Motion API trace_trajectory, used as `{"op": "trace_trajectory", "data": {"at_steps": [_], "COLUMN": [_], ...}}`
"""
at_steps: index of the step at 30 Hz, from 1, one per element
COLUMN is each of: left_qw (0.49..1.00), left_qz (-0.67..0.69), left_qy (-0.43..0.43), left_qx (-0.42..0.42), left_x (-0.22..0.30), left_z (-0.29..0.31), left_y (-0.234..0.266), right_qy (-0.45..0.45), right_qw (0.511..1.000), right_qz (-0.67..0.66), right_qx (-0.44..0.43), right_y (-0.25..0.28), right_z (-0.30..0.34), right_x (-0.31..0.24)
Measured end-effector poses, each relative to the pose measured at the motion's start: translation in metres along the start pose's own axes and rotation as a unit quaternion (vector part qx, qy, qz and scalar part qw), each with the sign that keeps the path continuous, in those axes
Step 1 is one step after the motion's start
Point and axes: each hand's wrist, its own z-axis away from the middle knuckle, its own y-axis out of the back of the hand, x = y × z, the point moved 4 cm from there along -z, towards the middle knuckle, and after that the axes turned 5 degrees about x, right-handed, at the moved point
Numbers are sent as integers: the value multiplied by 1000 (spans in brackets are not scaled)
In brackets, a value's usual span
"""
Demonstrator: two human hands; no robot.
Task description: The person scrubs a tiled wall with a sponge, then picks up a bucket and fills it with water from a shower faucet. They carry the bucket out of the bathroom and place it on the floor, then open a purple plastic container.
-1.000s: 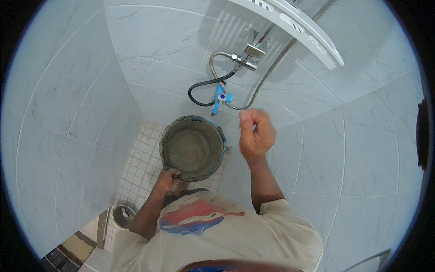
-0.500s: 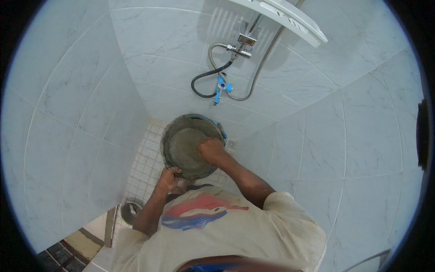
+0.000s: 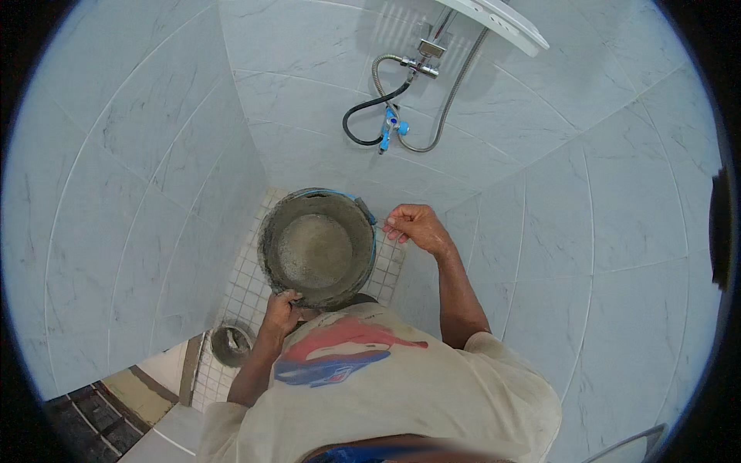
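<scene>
A dark bucket [image 3: 266, 247] caked with grey residue holds a shallow layer of cloudy grey liquid. Its blue wire handle [image 3: 373, 258] with a dark grip lies against the right side. My left hand [image 3: 282, 309] is closed on the bucket's near-left rim, thumb over the edge. Just right of the bucket, my right hand [image 3: 419, 229] hangs in the air, apart from it. Its fingers are loosely curled and a little apart, and nothing shows in them.
A smaller bucket [image 3: 231, 345] with something pale inside stands left of my left forearm. Marbled tile walls enclose the small-tiled floor [image 3: 388, 274]. On the far wall hang a shower mixer [image 3: 423, 68], hoses, a blue-handled sprayer [image 3: 388, 128] and a white shelf [image 3: 502, 23].
My right hand has come up out of the bucket and moved right, its fingers loosening. My left hand stays on the rim. The bucket appears slightly further left as the view shifts.
</scene>
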Motion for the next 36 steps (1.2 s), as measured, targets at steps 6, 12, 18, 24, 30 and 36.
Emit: {"op": "trace_trajectory", "data": {"at_steps": [6, 12, 18, 24, 30, 36], "left_qw": [879, 960, 961, 908, 879, 845], "left_qz": [-418, -185, 121, 270, -26, 126], "left_qy": [-224, -166, -175, -199, -280, -316], "left_qx": [43, 130, 177, 252, 384, 412], "left_x": [2, -34, -55, -86, -164, -188], "left_z": [61, 106, 160, 195, 217, 224], "left_y": [35, 65, 44, 41, 80, 87], "right_qy": [-109, -389, -327, -255, -224, -244], "right_qw": [770, 918, 864, 914, 915, 874], "right_qz": [628, 20, 284, 199, 227, 328], "right_qx": [16, -78, -258, -244, -246, -264], "right_y": [22, -15, -60, -84, -109, -120], "right_z": [-20, 29, 14, -62, -104, -102], "right_x": [157, 315, 341, 309, 238, 241]}}
